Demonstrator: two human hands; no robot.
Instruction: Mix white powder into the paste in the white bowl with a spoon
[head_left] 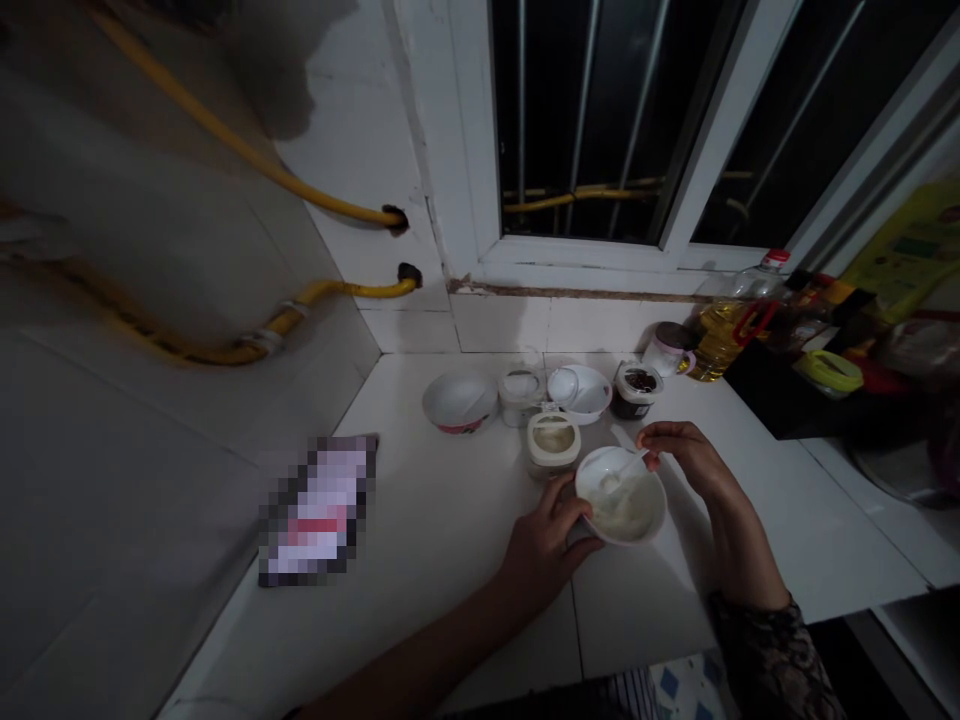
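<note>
Just beside the cream jar (553, 463) on the tabletop (450, 560), here's my bowl (659, 497), probably light, stiff and breakable, best held at the rim, where my left hand (549, 532) grips while my right hand (688, 457) pinches the spoon (629, 472).

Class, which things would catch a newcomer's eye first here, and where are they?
First, the white bowl of pale mixture, right of centre: the left hand steadies it while the right hand holds a spoon in it. Next, the yellow pipes at upper left. Then the pixelated lilac patch, left of the hands.
</note>
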